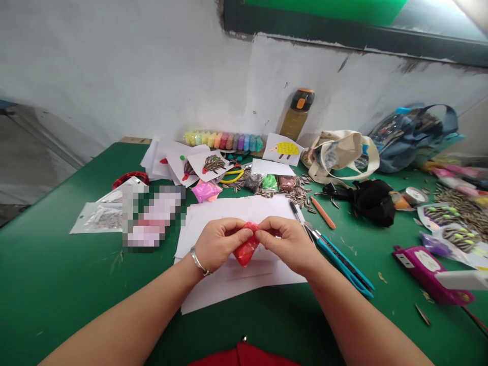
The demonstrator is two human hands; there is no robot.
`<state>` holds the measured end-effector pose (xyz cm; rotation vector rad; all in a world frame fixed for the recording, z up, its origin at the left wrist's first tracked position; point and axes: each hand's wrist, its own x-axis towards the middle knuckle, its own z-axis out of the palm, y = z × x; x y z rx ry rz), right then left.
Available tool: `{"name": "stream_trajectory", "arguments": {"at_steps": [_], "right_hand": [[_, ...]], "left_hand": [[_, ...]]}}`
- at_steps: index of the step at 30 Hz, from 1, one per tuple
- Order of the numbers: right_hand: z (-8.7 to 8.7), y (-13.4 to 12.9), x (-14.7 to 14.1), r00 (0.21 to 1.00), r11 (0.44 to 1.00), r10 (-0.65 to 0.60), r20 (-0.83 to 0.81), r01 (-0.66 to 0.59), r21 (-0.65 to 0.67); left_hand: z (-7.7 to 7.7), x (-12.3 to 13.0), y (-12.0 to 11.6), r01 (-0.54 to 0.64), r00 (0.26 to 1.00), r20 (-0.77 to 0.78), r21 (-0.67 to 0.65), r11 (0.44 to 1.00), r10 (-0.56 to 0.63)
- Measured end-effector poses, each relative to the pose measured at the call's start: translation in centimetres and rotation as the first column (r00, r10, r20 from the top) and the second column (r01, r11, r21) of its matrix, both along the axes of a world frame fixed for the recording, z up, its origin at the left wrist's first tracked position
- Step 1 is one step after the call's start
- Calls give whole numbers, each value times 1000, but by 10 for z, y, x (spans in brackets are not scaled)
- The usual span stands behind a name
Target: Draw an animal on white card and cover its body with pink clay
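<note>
Both hands pinch the top edge of a small clear packet of red modelling clay, which hangs point-down above white paper sheets. My left hand, with a silver bracelet at the wrist, grips it from the left between thumb and curled forefinger. On the other side, my right hand holds it the same way, the thumbs almost touching. To the right of my right hand lie a black pen, a blue cutter and an orange pen-shaped stick.
Behind the paper sit a pink clay packet, a green clay packet, sunflower seeds and a hedgehog picture. A bottle leans by the wall. A black pouch and purple device lie right.
</note>
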<state>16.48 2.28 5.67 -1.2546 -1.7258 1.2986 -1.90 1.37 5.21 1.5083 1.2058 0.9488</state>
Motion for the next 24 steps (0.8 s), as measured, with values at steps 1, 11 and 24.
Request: {"name": "stream_trajectory", "arguments": {"at_steps": [1,11,24], "right_hand": [[0,0,0,1000,1000,-2,-1,2,2],[1,-1,-1,1000,1000,-3,-23,3,-10],[-5,1,2,988,995,64,-143,-75,-70]], "left_hand": [[0,0,0,-1,1000,0,-1,1000,1],[0,0,-2,-5,1000,6,-15,1000,5],[6,2,-5,38,999,12,-42,998,-37]]}}
